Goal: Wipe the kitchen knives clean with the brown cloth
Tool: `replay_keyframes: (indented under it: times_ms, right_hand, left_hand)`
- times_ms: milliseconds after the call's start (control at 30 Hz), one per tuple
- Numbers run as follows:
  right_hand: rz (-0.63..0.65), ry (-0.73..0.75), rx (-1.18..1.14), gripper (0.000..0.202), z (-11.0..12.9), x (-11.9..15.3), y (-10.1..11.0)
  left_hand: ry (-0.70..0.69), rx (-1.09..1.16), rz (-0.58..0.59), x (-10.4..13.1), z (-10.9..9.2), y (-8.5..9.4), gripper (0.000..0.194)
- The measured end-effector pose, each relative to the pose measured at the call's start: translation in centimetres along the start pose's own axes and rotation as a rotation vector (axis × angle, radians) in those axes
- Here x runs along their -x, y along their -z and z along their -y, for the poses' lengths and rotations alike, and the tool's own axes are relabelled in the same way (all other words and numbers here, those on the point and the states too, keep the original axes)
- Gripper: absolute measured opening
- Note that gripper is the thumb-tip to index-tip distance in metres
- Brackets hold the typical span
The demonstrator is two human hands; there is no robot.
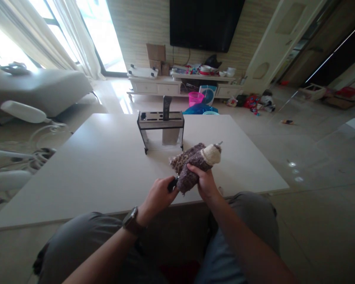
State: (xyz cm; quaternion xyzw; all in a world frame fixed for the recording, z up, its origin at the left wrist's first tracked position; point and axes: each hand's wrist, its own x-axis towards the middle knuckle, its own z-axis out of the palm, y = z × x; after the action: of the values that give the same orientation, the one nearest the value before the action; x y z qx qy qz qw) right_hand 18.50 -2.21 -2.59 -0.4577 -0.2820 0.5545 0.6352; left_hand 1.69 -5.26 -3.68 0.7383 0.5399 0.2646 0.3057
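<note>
My left hand point(161, 194), with a watch on its wrist, is closed around the black handle of a knife point(172, 184). A fuzzy brown and cream cloth point(192, 163) is wrapped about the blade and hides most of it. A thin metal tip pokes out past the cloth's cream end. My right hand point(206, 182) grips the cloth from the right side, thumb on top. Beyond my hands, a knife block point(161, 120) with a slotted top and clear sides stands upright on the white table point(106, 173). One broad-bladed knife point(166, 108) sits in it, its dark handle pointing up.
White chairs point(23, 112) stand along the table's left side. Past the far edge are a blue item point(201, 109), a pink basket point(195, 98) and a low TV cabinet point(154, 86) with clutter. Toys point(254, 101) lie on the floor to the right. My knees are at the near edge.
</note>
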Motion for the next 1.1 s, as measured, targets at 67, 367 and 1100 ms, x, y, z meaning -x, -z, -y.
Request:
replay_keyframes:
  times_ms: [67, 367, 1100]
  right_hand:
    - [0.028, 0.033, 0.081, 0.042, -1.2, 0.6, -0.4]
    - [0.047, -0.017, 0.128, 0.041, -2.4, 0.1, 0.7]
    - [0.045, -0.042, 0.105, 0.041, -2.9, 0.0, 0.7]
  left_hand:
    - [0.000, 0.063, 0.014, 0.0, 0.4, -0.1, 0.017]
    - [0.005, 0.003, 0.054, -0.2, 0.6, -0.1, 0.012]
    - [0.005, 0.010, 0.073, 0.0, 0.7, -0.1, 0.012]
